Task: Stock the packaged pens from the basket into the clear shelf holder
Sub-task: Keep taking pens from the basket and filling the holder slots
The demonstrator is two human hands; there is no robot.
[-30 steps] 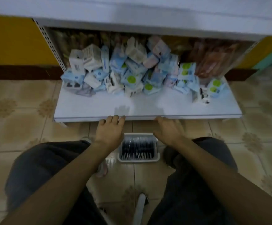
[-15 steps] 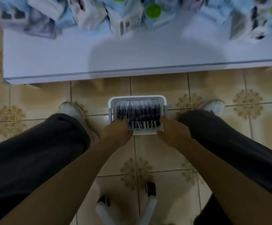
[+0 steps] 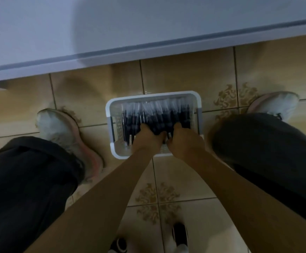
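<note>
Gripped by the curled left hand (image 3: pixel 147 138) and right hand (image 3: pixel 183 141), the packaged pens (image 3: pixel 157 112) in the basket (image 3: pixel 110 108) are judged mid-pickup; a level, bunched lift is called for next.

In the white basket (image 3: pixel 110 114), left hand (image 3: pixel 149 138) and right hand (image 3: pixel 183 142), fingers (image 3: pixel 143 127) around packaged pens (image 3: pixel 159 114).
</note>
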